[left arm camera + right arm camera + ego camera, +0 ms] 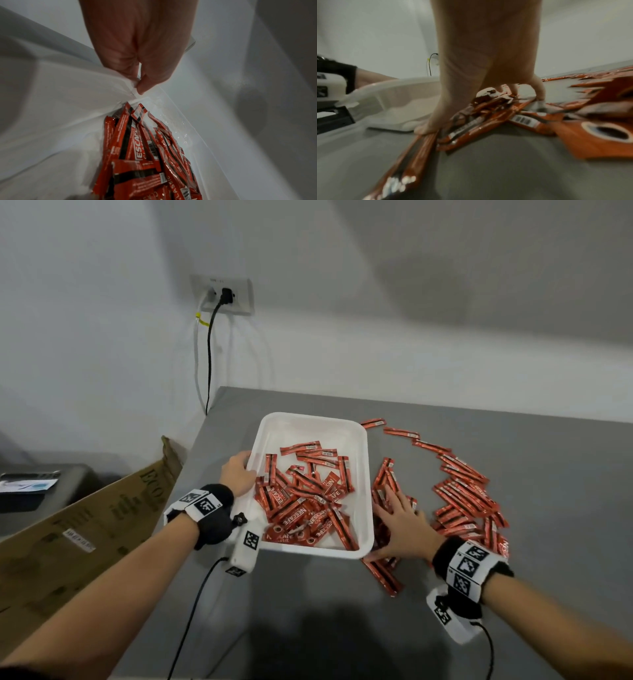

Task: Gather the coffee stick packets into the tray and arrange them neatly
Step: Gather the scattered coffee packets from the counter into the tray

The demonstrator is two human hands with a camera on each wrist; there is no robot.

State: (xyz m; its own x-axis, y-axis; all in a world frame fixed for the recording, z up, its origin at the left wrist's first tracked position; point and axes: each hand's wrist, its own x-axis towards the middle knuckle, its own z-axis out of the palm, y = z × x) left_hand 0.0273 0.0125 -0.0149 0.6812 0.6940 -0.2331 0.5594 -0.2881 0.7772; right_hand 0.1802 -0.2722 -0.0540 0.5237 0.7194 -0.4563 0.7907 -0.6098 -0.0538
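A white tray (365,474) sits on the grey table (513,542), already holding a loose heap of red packets (305,501) — they lie crossed at all angles. The left hand (237,472) has a closed grip on the tray's left rim, thumb and fingers pinching the edge. The right hand (404,525) lies flat and open, fingers spread, pressing down on a cluster of packets on the table just beside the tray's right wall. More loose packets (462,484) spread in an arc farther right. A cardboard sheet (89,515) leans at the table's left side.
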